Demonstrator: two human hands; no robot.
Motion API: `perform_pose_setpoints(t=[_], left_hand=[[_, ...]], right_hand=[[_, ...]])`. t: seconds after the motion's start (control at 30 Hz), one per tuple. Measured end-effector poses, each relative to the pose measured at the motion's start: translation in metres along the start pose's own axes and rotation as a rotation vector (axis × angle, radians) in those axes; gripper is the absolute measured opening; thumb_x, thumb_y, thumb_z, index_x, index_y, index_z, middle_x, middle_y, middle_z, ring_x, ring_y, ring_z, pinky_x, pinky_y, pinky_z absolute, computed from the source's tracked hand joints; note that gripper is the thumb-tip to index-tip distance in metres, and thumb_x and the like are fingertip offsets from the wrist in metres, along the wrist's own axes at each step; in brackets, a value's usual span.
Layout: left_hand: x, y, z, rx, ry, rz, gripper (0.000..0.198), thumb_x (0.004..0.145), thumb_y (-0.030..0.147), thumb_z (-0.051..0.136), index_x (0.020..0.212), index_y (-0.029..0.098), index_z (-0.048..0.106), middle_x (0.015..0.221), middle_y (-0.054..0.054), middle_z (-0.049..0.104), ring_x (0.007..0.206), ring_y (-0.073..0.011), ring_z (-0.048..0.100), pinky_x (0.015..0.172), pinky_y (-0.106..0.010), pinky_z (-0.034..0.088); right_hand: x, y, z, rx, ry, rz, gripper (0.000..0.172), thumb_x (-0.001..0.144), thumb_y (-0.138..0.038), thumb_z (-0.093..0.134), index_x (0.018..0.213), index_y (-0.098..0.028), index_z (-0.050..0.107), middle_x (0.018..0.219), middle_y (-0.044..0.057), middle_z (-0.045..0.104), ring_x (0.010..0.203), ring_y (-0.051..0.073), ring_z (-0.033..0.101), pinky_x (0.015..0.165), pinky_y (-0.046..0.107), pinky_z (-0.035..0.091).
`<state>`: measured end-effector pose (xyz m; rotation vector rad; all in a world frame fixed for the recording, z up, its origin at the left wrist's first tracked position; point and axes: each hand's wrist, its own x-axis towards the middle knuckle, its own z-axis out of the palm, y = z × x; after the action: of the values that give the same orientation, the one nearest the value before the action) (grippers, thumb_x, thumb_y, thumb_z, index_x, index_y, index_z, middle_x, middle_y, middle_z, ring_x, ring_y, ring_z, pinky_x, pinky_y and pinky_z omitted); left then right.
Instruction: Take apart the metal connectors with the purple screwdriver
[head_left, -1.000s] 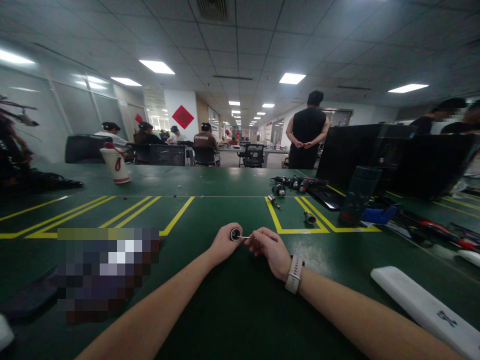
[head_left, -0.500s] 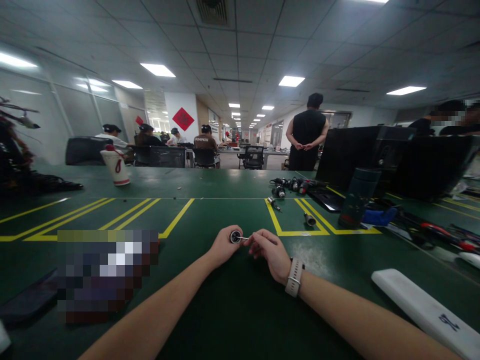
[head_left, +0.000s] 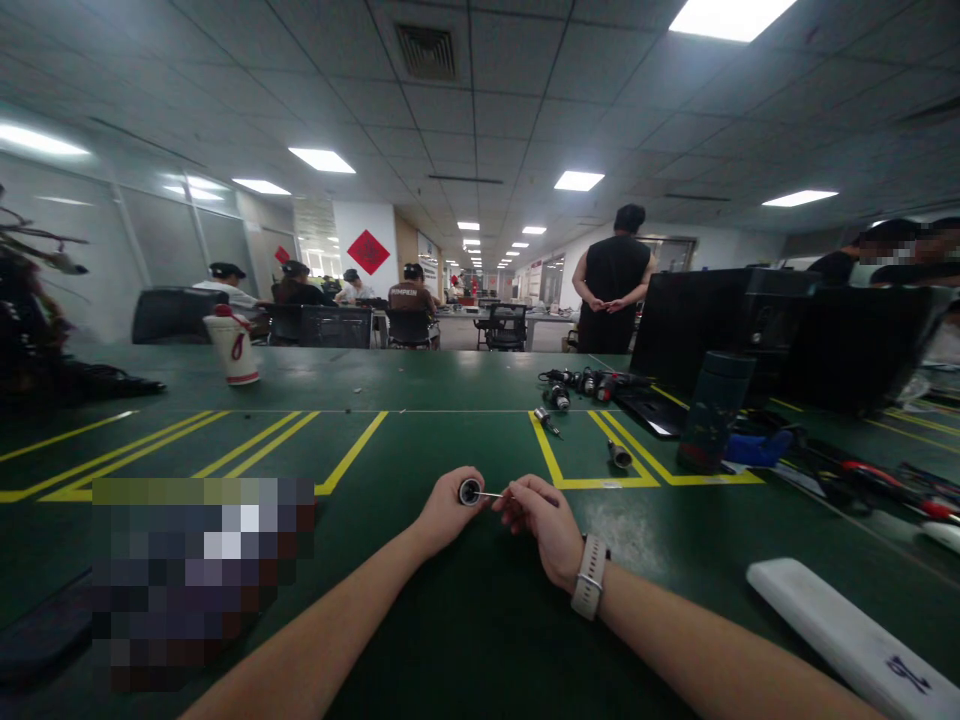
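Observation:
My left hand (head_left: pixel 448 515) is wrapped round a small metal cylinder (head_left: pixel 469 492). The cylinder's round end, with a bright rim and a dark inside, faces me. Beside it my right hand (head_left: pixel 541 517), with a pale watch strap at the wrist, pinches a thin metal rod (head_left: pixel 491 495). The rod's far tip reaches the cylinder's mouth; how deep it sits I cannot tell. Both hands are above the green table (head_left: pixel 480 640). A loose metal sleeve (head_left: pixel 619 455) lies beyond my right hand, and a smaller metal part with a thin end (head_left: pixel 547 421) lies farther left.
Several dark metal parts (head_left: pixel 581 382) lie farther back. A dark bottle (head_left: pixel 716 412) and black computer cases (head_left: pixel 697 315) stand right. A white slab (head_left: pixel 844 630) lies near my right forearm. Left are a paper cup (head_left: pixel 234 345) and a blurred-out object (head_left: pixel 202 585). A person (head_left: pixel 613 280) stands beyond.
The whole view has tilted slightly upward, so the table and hands sit a little lower. Both hands keep their holds, and the rod still reaches the cylinder.

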<state>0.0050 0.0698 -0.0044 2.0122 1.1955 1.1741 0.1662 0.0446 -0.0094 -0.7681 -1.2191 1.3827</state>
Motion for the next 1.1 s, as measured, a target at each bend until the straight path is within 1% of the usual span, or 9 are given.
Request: perform_pose_setpoints(t=[0.2, 0.4, 0.63, 0.83, 0.97, 1.1], left_hand=[[0.0004, -0.0021, -0.001, 0.07, 0.016, 0.008, 0.007, 0.063, 0.014, 0.059, 0.063, 0.017, 0.053, 0.063, 0.003, 0.051, 0.062, -0.0136, 0.048, 0.058, -0.025, 0.038], [-0.0014, 0.0033, -0.0021, 0.087, -0.004, 0.007, 0.006, 0.066, 0.013, 0.055, 0.063, 0.017, 0.053, 0.063, 0.003, 0.053, 0.062, -0.0139, 0.049, 0.059, -0.025, 0.039], [-0.0013, 0.002, -0.0022, 0.131, 0.031, -0.025, 0.009, 0.064, 0.01, 0.056, 0.065, 0.018, 0.052, 0.066, 0.002, 0.053, 0.065, -0.0152, 0.051, 0.06, -0.026, 0.041], [-0.0016, 0.0023, -0.0022, 0.18, 0.051, -0.023, 0.007, 0.064, 0.014, 0.059, 0.062, 0.019, 0.054, 0.066, 0.002, 0.054, 0.064, -0.0163, 0.051, 0.059, -0.027, 0.039], [-0.0012, 0.001, -0.002, 0.185, 0.055, -0.016, 0.008, 0.063, 0.012, 0.06, 0.061, 0.018, 0.055, 0.065, 0.002, 0.052, 0.063, -0.0159, 0.049, 0.059, -0.027, 0.037], [-0.0003, 0.0002, -0.0028, 0.151, 0.031, 0.0, 0.009, 0.063, 0.01, 0.059, 0.062, 0.018, 0.054, 0.066, 0.002, 0.052, 0.064, -0.0154, 0.049, 0.061, -0.027, 0.037]], right_hand=[[-0.0031, -0.0042, 0.0035, -0.038, -0.022, -0.019, 0.022, 0.075, -0.036, 0.06, 0.068, -0.016, 0.061, 0.07, 0.004, 0.066, 0.058, 0.013, 0.053, 0.053, 0.024, 0.037], [-0.0043, -0.0063, 0.0044, -0.027, -0.056, 0.006, 0.022, 0.075, -0.037, 0.06, 0.069, -0.016, 0.06, 0.07, 0.004, 0.066, 0.06, 0.014, 0.055, 0.054, 0.025, 0.039], [-0.0039, -0.0042, 0.0028, -0.043, 0.015, -0.039, 0.023, 0.076, -0.036, 0.058, 0.066, -0.016, 0.059, 0.063, 0.003, 0.065, 0.057, 0.013, 0.054, 0.054, 0.026, 0.039], [-0.0068, -0.0069, 0.0058, -0.112, 0.026, -0.077, 0.022, 0.075, -0.036, 0.06, 0.064, -0.017, 0.062, 0.063, 0.003, 0.064, 0.058, 0.014, 0.053, 0.055, 0.026, 0.039], [-0.006, -0.0051, 0.0055, -0.119, -0.006, -0.055, 0.021, 0.075, -0.035, 0.061, 0.066, -0.016, 0.063, 0.067, 0.003, 0.064, 0.061, 0.014, 0.055, 0.055, 0.026, 0.039], [-0.0027, -0.0016, 0.0031, -0.063, -0.019, -0.004, 0.021, 0.077, -0.036, 0.057, 0.069, -0.016, 0.06, 0.069, 0.004, 0.065, 0.061, 0.014, 0.055, 0.053, 0.025, 0.04]])
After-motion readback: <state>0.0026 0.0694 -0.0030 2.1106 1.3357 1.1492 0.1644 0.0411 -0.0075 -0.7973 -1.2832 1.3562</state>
